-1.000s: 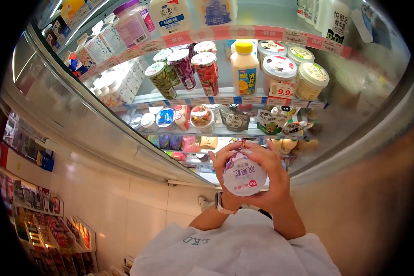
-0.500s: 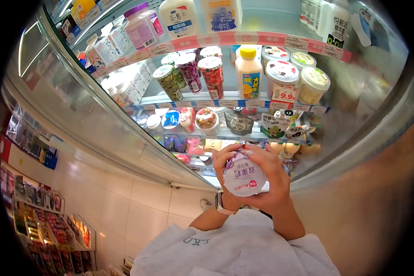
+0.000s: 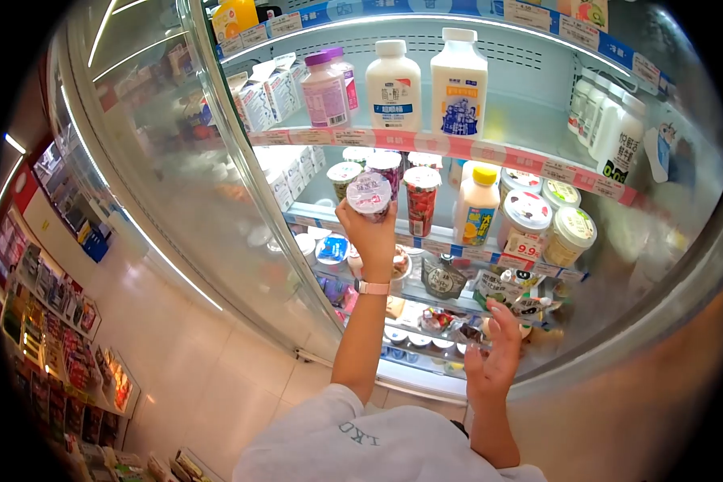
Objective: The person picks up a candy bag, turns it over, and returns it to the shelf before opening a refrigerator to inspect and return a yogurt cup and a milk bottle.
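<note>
My left hand, with a pink watch band at the wrist, is wrapped round a yogurt cup with a pale purple printed lid. It reaches into the fridge at the second shelf. Just behind that cup stand a purple cup and a green cup, and a red strawberry-patterned cup is to its right. My right hand is raised before the lower shelves, fingers apart and holding nothing.
A yellow-capped bottle and white-lidded tubs share the second shelf. Milk bottles line the shelf above. Pouches sit below. At left stands the glass door; snack racks are beyond it.
The yogurt cup has gone from both hands at chest height up to the second shelf in my left hand. My right hand has let go and opened. The view has tilted upward.
</note>
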Motion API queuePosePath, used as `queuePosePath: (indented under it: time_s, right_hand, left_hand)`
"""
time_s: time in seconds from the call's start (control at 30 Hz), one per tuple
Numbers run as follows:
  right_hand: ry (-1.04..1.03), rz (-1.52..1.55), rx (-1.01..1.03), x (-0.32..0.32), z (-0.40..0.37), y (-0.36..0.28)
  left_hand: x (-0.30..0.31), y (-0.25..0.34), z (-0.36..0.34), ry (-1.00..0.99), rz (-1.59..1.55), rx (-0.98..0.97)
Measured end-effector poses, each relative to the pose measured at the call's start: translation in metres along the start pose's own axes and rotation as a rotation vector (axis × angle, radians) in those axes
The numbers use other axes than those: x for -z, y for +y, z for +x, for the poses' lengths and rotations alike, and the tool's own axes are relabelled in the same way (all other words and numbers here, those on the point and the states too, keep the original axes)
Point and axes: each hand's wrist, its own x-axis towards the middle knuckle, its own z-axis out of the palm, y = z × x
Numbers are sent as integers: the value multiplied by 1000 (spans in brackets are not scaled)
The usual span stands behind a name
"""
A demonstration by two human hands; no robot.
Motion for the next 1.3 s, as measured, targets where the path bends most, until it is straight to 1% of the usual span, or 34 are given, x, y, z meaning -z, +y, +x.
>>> queuePosePath:
  time_s: [0.03, 0.1, 0.13, 0.23, 0.27, 0.33, 0.4, 0.47, 0.5, 0.6, 0.63, 0.73, 0.77, 0.87, 0.9, 1.0, 1.03, 1.07, 1.13, 1.2, 1.23, 1.27, 1.3]
  right_hand:
    - [-32, -69, 4, 1, 1, -1]
    - [-19, -78, -41, -1, 4, 0]
    - [-6, -72, -70, -1, 4, 0]
    - [22, -163, -29, 4, 3, 12]
    - [93, -55, -73, 2, 2, 12]
    - [118, -38, -74, 5, 3, 17]
    - [130, -33, -116, 4, 3, 20]
    - [122, -43, -125, 1, 5, 25]
    - [112, -50, -128, -2, 6, 26]
    - [81, -84, -143, -7, 8, 29]
    - [79, -88, -142, -7, 9, 30]
    - [82, -78, -145, -7, 11, 36]
    - [89, -73, -156, -7, 11, 37]
    - [105, -61, -178, -8, 13, 38]
    - [107, -63, -179, -8, 14, 38]
    - [82, -93, -183, -7, 14, 38]
    - [70, -108, -183, -6, 15, 37]
    - [72, -104, -177, -6, 16, 38]
    - [70, -98, -177, -7, 13, 39]
    - [55, -89, -152, -9, 13, 38]
    - [44, -87, -137, -10, 13, 37]
    - [36, -86, -123, -11, 14, 36]
    - [23, -90, -76, -12, 16, 34]
  left_hand:
    - [-5, -4, 4, -7, -4, -32]
    - [-12, -3, 7, -11, 25, -82]
    - [-16, -12, 8, -20, 19, -112]
    - [-23, -26, 4, -8, 45, -185]
    - [-23, -28, 3, -17, 21, -172]
    - [-22, -30, 1, -41, 91, -150]
    - [-19, -31, -1, -73, 153, -89]
    - [-18, -31, -1, -64, 216, -130]
    - [-15, -27, 0, -109, 244, -146]
    - [-17, -56, -7, 103, 67, -142]
    - [-15, -67, -7, 211, -12, -184]
    - [-16, -75, 10, 312, 169, -152]
    - [-18, -83, 14, 248, 133, -130]
    - [-13, -79, 27, 72, 208, 47]
    - [-12, -79, 30, 47, 223, 43]
    - [-17, -79, 28, 188, 96, 137]
    - [-17, -73, 25, 289, -52, 82]
    - [-16, -73, 21, 326, -144, 52]
    - [-15, -52, 10, 386, -222, -29]
    - [-8, -29, -5, 365, -202, -172]
    - [-4, -25, -16, 288, -298, -186]
    - [3, -14, -31, 215, -444, -123]
    - [15, -15, -50, 24, -355, -154]
